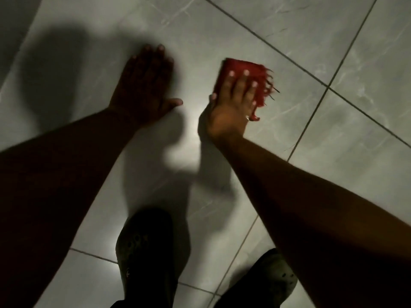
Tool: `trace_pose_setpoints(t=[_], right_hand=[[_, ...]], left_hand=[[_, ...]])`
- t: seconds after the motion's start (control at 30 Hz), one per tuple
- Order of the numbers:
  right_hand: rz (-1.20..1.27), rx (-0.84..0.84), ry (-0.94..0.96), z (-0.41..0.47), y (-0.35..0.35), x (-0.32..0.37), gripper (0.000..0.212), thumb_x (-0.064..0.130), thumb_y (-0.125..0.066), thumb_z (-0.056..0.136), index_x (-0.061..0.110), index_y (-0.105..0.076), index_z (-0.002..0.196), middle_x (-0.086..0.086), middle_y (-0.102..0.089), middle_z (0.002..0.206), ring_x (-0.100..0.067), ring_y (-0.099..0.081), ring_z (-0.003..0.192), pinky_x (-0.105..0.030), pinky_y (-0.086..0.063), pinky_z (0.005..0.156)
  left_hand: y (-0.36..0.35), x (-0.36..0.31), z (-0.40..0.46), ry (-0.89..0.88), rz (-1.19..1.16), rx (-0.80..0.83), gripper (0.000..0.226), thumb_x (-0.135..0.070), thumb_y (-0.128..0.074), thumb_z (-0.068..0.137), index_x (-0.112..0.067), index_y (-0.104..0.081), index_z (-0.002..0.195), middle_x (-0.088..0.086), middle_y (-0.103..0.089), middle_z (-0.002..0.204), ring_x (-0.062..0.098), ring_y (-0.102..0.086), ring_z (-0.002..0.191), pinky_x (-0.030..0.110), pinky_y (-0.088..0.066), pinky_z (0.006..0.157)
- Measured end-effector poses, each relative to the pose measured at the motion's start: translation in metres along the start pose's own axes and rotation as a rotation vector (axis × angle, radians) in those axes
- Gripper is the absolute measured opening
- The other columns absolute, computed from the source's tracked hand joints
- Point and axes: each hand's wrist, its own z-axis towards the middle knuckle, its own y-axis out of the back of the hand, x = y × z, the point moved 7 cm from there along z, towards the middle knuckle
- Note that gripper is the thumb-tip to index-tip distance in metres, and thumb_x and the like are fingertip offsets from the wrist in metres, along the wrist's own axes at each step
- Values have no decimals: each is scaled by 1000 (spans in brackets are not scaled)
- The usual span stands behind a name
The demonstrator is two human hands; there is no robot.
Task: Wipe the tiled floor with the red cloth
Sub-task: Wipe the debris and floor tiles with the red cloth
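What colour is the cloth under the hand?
Red, with frayed edges; the cloth shows in the head view.

I count two hands, left hand and right hand, one red cloth under the right, and two dark shoes, and, below them.

The right hand covers the near part of the red cloth; its frayed right edge is blurred. Both forearms and both dark shoes run off the near edge. Deep shadow swallows the left hand's detail.
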Motion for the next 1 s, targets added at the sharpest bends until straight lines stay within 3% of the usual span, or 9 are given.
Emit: trace_pose_setpoints(t=[0.1,0.23,0.4,0.53,0.6,0.67,0.8,0.9,1.0], right_hand=[[-38,42,258,-17,-7,14,60,35,-31,99,16,-9,152,-14,-3,163,-38,3,149,-52,-3,120],[-182,66,576,-17,15,-54,58,34,-40,97,9,-28,148,-24,-24,156,-47,-17,145,-55,-19,120],[-120,47,-69,4,54,-171,63,36,-30,99,7,-11,151,-25,-3,160,-48,0,146,-51,-4,120],[30,-59,-535,18,47,-145,63,37,-27,101,12,-1,152,-18,3,162,-41,4,148,-53,-5,120],[40,-63,-581,32,42,-115,62,37,-26,102,14,2,152,-17,5,162,-41,5,148,-53,-4,120],[2,-46,-405,44,33,-71,62,37,-27,102,14,1,152,-17,4,162,-41,5,148,-54,-3,120],[-15,-27,204,32,11,17,60,34,-33,98,15,-14,152,-16,-7,162,-40,0,149,-53,-5,121],[-134,82,606,16,17,-5,57,34,-37,97,13,-27,149,-18,-21,159,-42,-12,147,-53,-16,120],[-199,67,521,28,42,-90,56,31,-40,98,7,-28,147,-26,-21,156,-48,-12,145,-54,-14,121]], left_hand=[[5,11,15,-4,-1,14,88,-70,-13,87,-12,-2,153,20,-2,162,38,-2,149,50,-6,122],[9,8,33,20,-41,30,85,-66,-22,89,-12,-7,153,20,-4,162,39,-3,149,52,-7,120],[5,6,33,41,-64,-4,83,-63,-23,90,-11,-5,152,20,-5,162,40,-3,149,53,-6,120],[5,6,34,53,-75,-5,82,-62,-24,90,-12,-4,152,21,-4,162,40,-2,149,54,-7,120],[4,4,35,37,-71,-5,82,-61,-25,91,-11,-4,152,22,-3,161,42,-2,148,55,-7,120],[5,5,33,20,-69,-19,83,-62,-23,90,-11,-4,152,23,-4,161,42,-2,148,56,-7,120],[3,7,32,17,-68,-29,84,-65,-19,88,-13,-3,152,22,-5,161,43,-3,148,56,-8,119],[6,7,33,5,-67,-7,86,-66,-17,88,-11,-5,153,23,-6,161,43,-5,148,56,-11,118],[8,9,31,4,-73,10,87,-66,-18,86,-10,-6,153,22,-6,161,42,-5,148,55,-10,118]])
